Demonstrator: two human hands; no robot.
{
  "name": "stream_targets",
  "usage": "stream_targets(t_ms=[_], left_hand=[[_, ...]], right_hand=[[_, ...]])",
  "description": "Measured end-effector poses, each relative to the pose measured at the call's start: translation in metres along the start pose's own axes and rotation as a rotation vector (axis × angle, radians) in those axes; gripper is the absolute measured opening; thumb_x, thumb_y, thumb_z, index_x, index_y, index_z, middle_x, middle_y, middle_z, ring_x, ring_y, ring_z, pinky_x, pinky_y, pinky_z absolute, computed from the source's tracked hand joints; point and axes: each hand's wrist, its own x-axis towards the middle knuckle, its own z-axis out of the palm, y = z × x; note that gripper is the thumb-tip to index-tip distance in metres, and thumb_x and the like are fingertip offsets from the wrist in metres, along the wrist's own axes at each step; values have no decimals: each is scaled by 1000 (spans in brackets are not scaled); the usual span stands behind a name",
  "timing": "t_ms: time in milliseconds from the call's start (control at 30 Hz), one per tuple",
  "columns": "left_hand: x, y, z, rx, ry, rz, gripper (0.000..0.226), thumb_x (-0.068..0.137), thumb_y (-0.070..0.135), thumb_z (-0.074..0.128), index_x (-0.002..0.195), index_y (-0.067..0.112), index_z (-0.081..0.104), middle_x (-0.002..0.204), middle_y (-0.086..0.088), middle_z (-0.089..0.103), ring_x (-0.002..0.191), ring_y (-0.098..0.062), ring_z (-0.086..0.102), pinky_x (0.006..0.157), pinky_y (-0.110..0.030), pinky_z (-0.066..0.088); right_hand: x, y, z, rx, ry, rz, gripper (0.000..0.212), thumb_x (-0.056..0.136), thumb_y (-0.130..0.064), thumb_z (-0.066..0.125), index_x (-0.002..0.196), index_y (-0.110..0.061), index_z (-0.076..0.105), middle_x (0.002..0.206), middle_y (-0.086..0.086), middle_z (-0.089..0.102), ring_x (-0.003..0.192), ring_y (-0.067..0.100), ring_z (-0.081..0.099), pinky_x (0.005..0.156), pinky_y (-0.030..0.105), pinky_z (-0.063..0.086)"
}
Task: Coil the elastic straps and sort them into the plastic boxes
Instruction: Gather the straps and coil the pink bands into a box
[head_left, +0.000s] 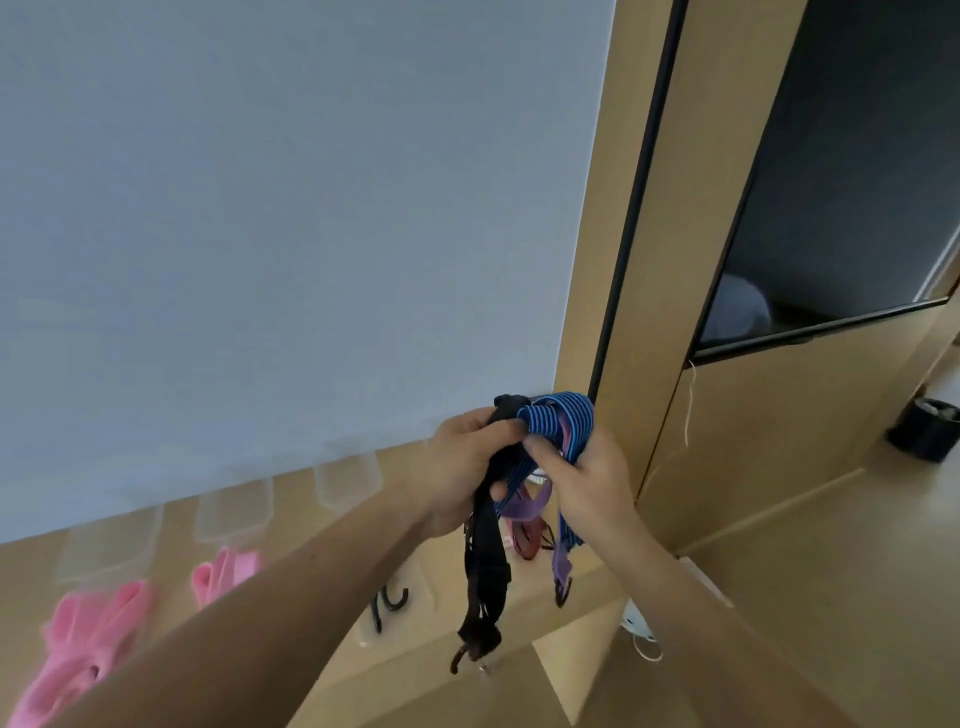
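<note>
Untangling stage: my left hand (465, 467) grips the black elastic strap (488, 566), right hand (589, 486) pinches the blue striped elastic strap (563, 415); separation likely next.

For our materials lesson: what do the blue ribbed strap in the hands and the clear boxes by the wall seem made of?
Blue ribbed strap: probably woven elastic fabric, matt; fine pale ribs show and it folds softly. Clear rectangular boxes: likely thin plastic, translucent, smooth; the tan surface shows through them.
</note>
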Motion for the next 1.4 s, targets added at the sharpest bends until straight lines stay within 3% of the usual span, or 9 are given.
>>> stream_targets(t_ms=[133, 333, 533, 767, 867, 1000, 1133, 1233, 1400], left_hand=[[2, -4, 14, 90, 172, -2, 19, 95, 20, 59, 97, 5, 70, 73, -5, 60, 56, -17, 50, 38, -23, 35], [-6, -9, -6, 263, 399, -16, 17, 94, 19, 61, 92, 3, 62, 70, -9, 62, 56, -15, 61, 39, -26, 38], [-15, -14, -17, 474, 311, -59, 19, 94, 21, 58, 81, 7, 59, 60, -3, 63, 41, -6, 52, 42, -23, 39], [-13, -14, -43, 915, 285, 85, 31, 94, 26, 56, 65, 16, 50, 83, 2, 50, 62, -9, 49, 57, -21, 38], [-13, -25, -51, 679, 151, -63, 19, 91, 28, 60, 79, 13, 62, 80, -4, 63, 63, -14, 56, 57, -30, 43], [-17, -35, -66, 291, 150, -150, 13, 89, 14, 60, 101, 10, 63, 91, -6, 74, 78, -17, 69, 50, -26, 43], [-30, -43, -69, 199, -29, -165, 35, 66, 8, 65, 100, 5, 55, 81, 5, 66, 69, -23, 60, 50, -26, 42], [-36, -43, -69, 215, -136, -88, 26, 72, 2, 65, 92, 11, 51, 70, 12, 60, 55, -12, 50, 53, -25, 40], [-41, -36, -78, 200, -99, -28, 21, 75, 3, 72, 85, 9, 55, 70, 4, 56, 59, -11, 52, 58, -23, 44]], right_hand=[[6, 8, -9, 169, -32, 48, 11, 91, -23, 66, 91, -34, 65, 82, -10, 67, 79, 5, 65, 65, 19, 50], [16, 15, -41, 445, -24, 253, 23, 87, -27, 65, 95, -5, 61, 91, 21, 68, 84, 37, 68, 79, 53, 55], [24, 10, -48, 484, 19, 310, 13, 90, -20, 65, 78, -20, 67, 67, -2, 67, 62, 17, 67, 52, 30, 54], [27, -4, -24, 512, 260, 267, 36, 93, -15, 62, 65, -36, 65, 66, -10, 62, 66, 12, 62, 64, 34, 52], [33, -19, -9, 558, 303, 244, 37, 94, -13, 61, 64, -35, 65, 64, -13, 63, 62, 7, 63, 61, 31, 52], [51, -41, 2, 583, 326, 202, 27, 94, -13, 61, 70, -27, 61, 62, -12, 65, 60, 6, 65, 55, 26, 53], [64, -57, 14, 632, 359, 200, 37, 93, -14, 61, 59, -30, 63, 59, -13, 64, 57, 6, 63, 55, 26, 52], [68, -65, 24, 660, 404, 191, 27, 93, -13, 61, 68, -24, 57, 58, -13, 63, 57, 7, 64, 56, 26, 52], [71, -70, 32, 635, 453, 184, 30, 93, -14, 61, 66, -25, 54, 59, -11, 55, 59, 10, 56, 62, 33, 49]])
